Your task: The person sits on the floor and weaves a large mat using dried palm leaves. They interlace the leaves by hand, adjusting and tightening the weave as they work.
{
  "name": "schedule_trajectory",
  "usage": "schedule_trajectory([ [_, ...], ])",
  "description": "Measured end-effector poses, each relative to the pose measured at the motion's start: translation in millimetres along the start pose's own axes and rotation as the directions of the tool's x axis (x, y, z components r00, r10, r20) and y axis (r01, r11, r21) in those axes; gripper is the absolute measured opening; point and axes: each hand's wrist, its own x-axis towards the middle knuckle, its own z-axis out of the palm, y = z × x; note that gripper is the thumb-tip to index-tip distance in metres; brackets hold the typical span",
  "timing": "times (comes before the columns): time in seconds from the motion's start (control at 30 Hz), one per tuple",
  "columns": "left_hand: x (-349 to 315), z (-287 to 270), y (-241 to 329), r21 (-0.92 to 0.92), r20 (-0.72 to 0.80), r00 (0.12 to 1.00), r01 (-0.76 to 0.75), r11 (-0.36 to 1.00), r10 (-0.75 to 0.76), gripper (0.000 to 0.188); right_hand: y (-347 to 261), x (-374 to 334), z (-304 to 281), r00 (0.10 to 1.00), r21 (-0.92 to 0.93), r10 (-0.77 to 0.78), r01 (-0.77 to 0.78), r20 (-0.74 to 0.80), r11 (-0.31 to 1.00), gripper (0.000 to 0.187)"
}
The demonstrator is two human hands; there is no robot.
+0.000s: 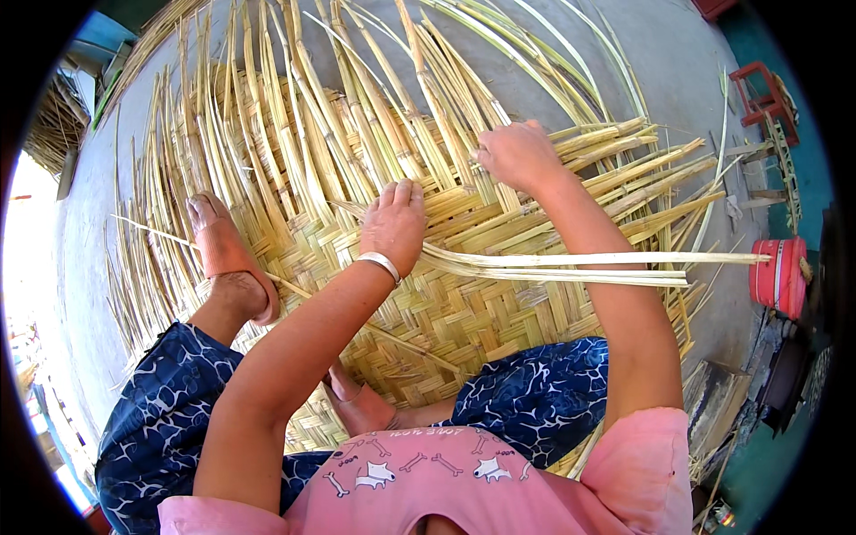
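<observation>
A half-woven mat (477, 312) of flat, split cane strips lies under my feet and hands. My left hand (392, 227) rests on the weave, fingers extended and close together over the base of the upright strips. Pale, loose strips (571, 267) run rightward from beside this hand, passing over my right forearm in part. Farther up and to the right, my right hand (522, 159) has its fingers curled round a cane strip (496, 109) that stands up from the mat; its fingertips are partly hidden. Many unwoven strips (303, 116) fan out beyond the mat's far edge.
My left foot, in an orange-brown sandal (234, 254), stands on the mat's left side. More strips (651, 169) stick out to the right. At the right are a red bucket (778, 276), a red stool (762, 98) and a low wooden frame (771, 174) on the grey floor (713, 321).
</observation>
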Motion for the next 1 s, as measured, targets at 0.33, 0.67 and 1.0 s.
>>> schedule_trajectory([
  [0.33,-5.9,5.5,-0.6,0.030,-0.053,0.996,-0.075,0.997,0.077,0.043,-7.6,4.5,-24.9,0.974,0.002,0.023,-0.024,0.224,1.000,0.027],
  [0.67,-6.7,3.5,-5.5,0.012,-0.071,0.989,-0.128,0.992,0.128,0.043,-19.9,16.1,-28.6,0.941,-0.134,0.056,-0.011,0.333,0.991,0.024],
  [1.0,-6.3,-2.6,-2.5,0.012,0.015,0.993,-0.113,0.994,0.113,0.047,-39.5,9.2,-46.0,0.942,-0.168,-0.009,0.070,0.336,0.983,0.023],
])
